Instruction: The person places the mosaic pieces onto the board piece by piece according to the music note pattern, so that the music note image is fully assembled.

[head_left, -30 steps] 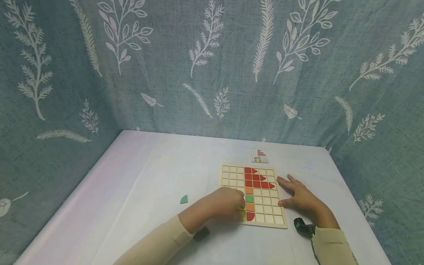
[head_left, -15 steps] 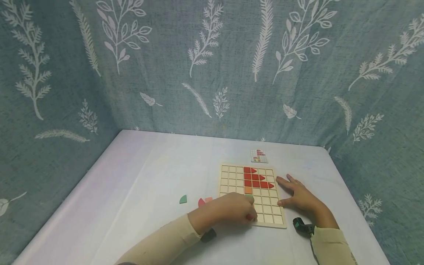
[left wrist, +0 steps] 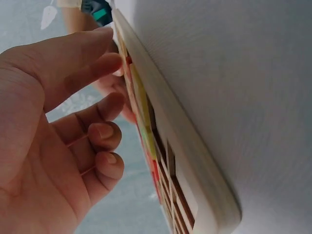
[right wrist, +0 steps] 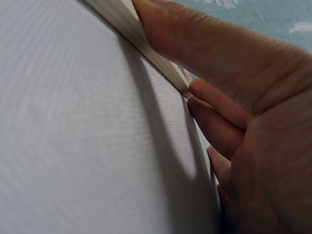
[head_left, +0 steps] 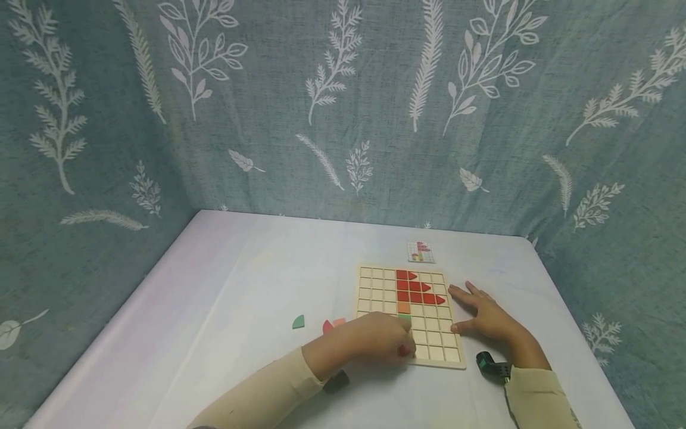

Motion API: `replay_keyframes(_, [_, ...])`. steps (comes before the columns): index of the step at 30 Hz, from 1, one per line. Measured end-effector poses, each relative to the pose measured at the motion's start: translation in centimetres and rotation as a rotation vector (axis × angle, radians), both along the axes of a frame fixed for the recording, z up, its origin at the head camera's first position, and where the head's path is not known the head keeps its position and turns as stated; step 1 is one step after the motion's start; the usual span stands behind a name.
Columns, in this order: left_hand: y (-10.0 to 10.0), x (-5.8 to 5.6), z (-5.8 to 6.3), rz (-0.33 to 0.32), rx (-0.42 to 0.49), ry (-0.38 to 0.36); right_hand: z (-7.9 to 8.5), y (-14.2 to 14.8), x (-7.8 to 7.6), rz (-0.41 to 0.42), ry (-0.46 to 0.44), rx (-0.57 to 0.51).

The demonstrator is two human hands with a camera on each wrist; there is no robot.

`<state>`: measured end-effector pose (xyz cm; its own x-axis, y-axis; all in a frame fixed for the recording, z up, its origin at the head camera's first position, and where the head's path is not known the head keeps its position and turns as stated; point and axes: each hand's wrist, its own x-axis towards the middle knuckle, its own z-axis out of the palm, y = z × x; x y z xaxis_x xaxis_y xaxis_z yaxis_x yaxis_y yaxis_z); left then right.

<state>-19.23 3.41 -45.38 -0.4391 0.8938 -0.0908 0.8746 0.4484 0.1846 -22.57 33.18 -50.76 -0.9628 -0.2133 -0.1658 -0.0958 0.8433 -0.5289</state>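
A wooden grid board (head_left: 449, 363) lies on the white table. Red pieces (head_left: 409, 297) form pointed rows in its upper cells, above an orange square (head_left: 404, 307) and a partly covered green square (head_left: 404, 317). My left hand (head_left: 377, 336) is over the near edge, thumb and index fingertips at a red rounded piece (head_left: 404, 350); whether they pinch it is unclear. In the left wrist view, its other fingers curl loosely beside a yellow piece (left wrist: 140, 90). My right hand (head_left: 485, 316) spreads its fingers along the right edge, thumb touching the board's side in the right wrist view.
A small pattern card (head_left: 420, 252) lies beyond the board. Left of it are a green quarter-circle piece (head_left: 298, 322), a red piece (head_left: 328, 326) and a pinkish-orange piece (head_left: 339, 322). A patterned curtain (head_left: 343, 107) hangs behind the table.
My left hand has shifted right and slightly nearer, from the yellow area to the red rounded piece, then stayed there. The red and pinkish loose pieces have come into sight. My right hand holds its place.
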Motion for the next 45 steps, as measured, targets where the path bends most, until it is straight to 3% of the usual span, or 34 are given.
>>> replay_keyframes(7, [-1.7,-0.6,-0.1,0.066,0.022,-0.008,0.2,-0.1,0.0,0.008,0.007,-0.008])
replay_keyframes(23, [-7.5,-1.6,-0.4,0.329,0.042,-0.111,0.3,0.0,0.4,-0.007,-0.032,-0.009])
replay_keyframes(33, [-10.3,-2.3,0.0,0.331,0.081,-0.092,0.4,-0.1,0.6,-0.006,-0.013,-0.009])
replay_keyframes(39, [-11.6,-2.6,-0.1,0.379,0.057,-0.125,0.4,-0.3,0.5,-0.008,-0.014,0.001])
replay_keyframes(45, [-12.5,-2.8,-0.1,0.427,0.008,-0.11,0.3,-0.3,0.3,-0.009,-0.022,-0.013])
